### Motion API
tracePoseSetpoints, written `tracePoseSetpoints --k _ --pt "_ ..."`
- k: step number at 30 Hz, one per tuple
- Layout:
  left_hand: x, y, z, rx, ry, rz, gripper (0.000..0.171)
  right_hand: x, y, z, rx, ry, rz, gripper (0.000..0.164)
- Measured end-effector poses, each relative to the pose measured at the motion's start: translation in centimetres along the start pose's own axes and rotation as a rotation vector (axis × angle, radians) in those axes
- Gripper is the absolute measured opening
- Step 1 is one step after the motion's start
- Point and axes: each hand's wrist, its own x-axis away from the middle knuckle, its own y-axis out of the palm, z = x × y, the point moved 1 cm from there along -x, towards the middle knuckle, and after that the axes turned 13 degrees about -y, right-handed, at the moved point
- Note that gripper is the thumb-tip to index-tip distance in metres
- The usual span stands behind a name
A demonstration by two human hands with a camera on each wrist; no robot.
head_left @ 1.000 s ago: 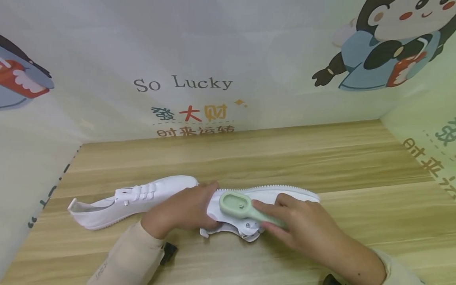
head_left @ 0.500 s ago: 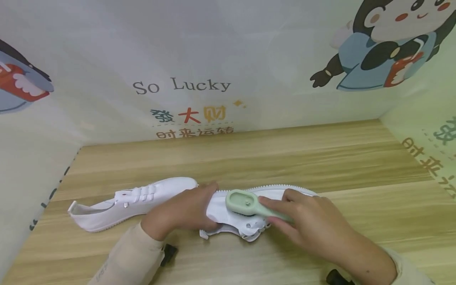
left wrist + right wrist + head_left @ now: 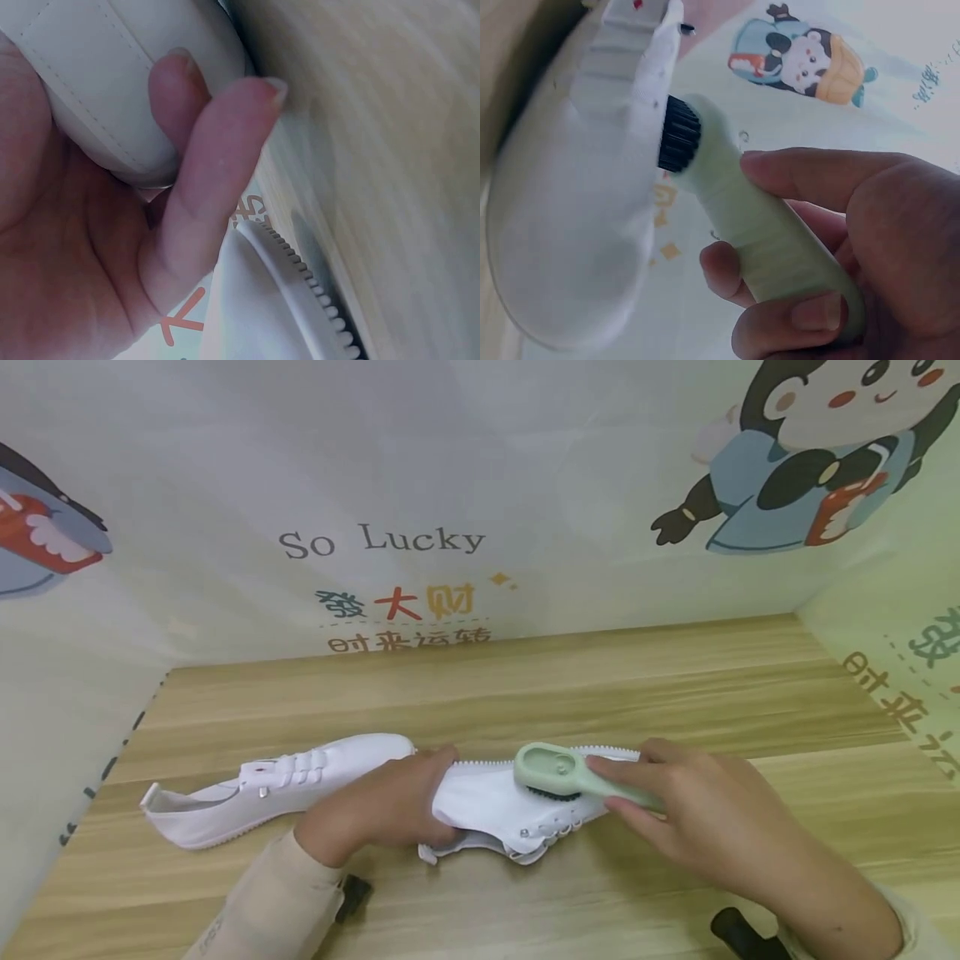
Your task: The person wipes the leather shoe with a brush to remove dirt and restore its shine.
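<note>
A white lace-up shoe (image 3: pixel 480 797) lies on its side on the wooden table, sole edge away from me and opening toward me. My left hand (image 3: pixel 397 797) grips its heel end; in the left wrist view the fingers (image 3: pixel 217 157) curl around the white heel (image 3: pixel 105 82). My right hand (image 3: pixel 697 802) holds a pale green brush (image 3: pixel 547 768) by its handle. Its black bristles (image 3: pixel 681 135) meet the side of the shoe near the laces. A second white shoe (image 3: pixel 300 781) rests upright on the left, its toe partly behind my left hand.
The wood-grain table (image 3: pixel 525 693) is bordered by a printed backdrop (image 3: pixel 570 485) at the back and both sides. Black straps or mounts (image 3: pixel 354 897) show at my wrists, below the sleeves (image 3: pixel 262 902).
The brush in my right hand has slid right along the shoe's side, from near the heel toward the toe. My left hand and the second shoe have stayed put.
</note>
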Motion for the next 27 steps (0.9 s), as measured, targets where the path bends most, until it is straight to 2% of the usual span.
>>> tracePoseSetpoints --k 6,12,21,27 --pt "0.1 0.0 0.1 -0.001 0.0 -0.011 0.052 0.7 -1.2 0.6 0.01 0.045 -0.029 0.038" --pt "0.2 -0.2 0.2 -0.009 0.008 0.007 0.049 1.0 -1.8 1.4 0.003 0.089 -0.04 0.037" --pt "0.1 -0.5 0.4 -0.016 0.005 0.005 0.049 1.4 -2.6 2.2 0.072 0.111 -0.04 0.037" --pt "0.0 -0.5 0.5 -0.022 0.004 0.003 0.05 1.7 -3.0 2.5 0.078 0.13 -0.043 0.037"
